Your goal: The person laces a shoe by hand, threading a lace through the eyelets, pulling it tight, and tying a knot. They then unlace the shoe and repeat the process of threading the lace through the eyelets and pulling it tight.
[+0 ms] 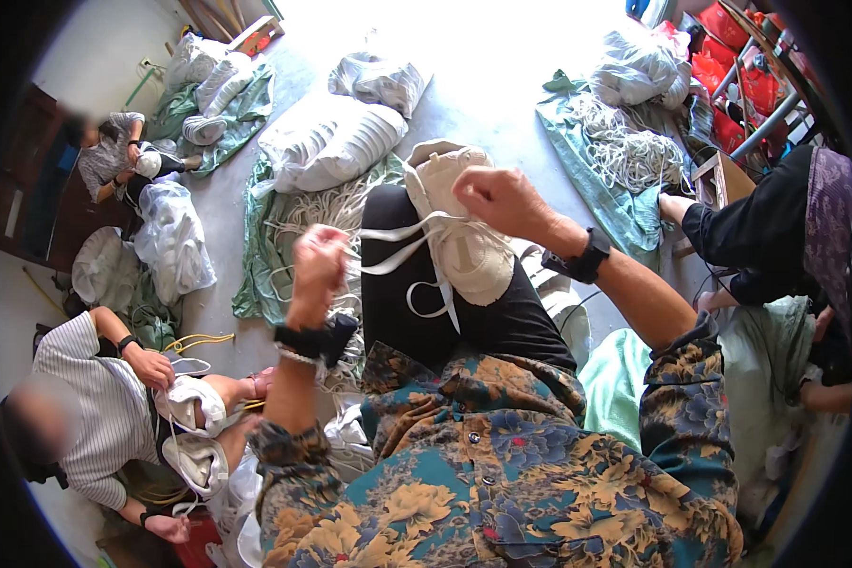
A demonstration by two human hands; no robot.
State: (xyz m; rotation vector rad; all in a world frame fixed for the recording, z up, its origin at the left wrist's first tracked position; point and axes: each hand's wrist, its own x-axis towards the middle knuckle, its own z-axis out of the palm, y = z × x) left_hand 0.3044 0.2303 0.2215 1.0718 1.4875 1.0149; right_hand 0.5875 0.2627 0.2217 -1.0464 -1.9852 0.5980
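Observation:
A cream sneaker [478,260] rests on my black-trousered thighs, its opening away from me. White flat shoelace [393,235] runs from its eyelets across to the left, and one loose length hangs in a curl beside the shoe. My left hand [320,267] is closed on the lace strands, a little left of the sneaker and apart from it. Over the shoe's upper, my right hand [506,201] is curled with its fingers bent in. Whatever those fingers may hold is too small to make out.
Beyond my knees lie bagged stacks of pale shoes [336,142] and a heap of white laces [298,213] on green sheeting. More laces [625,142] lie at the far right. Co-workers sit on both sides; the near left person [114,388] handles white shoes.

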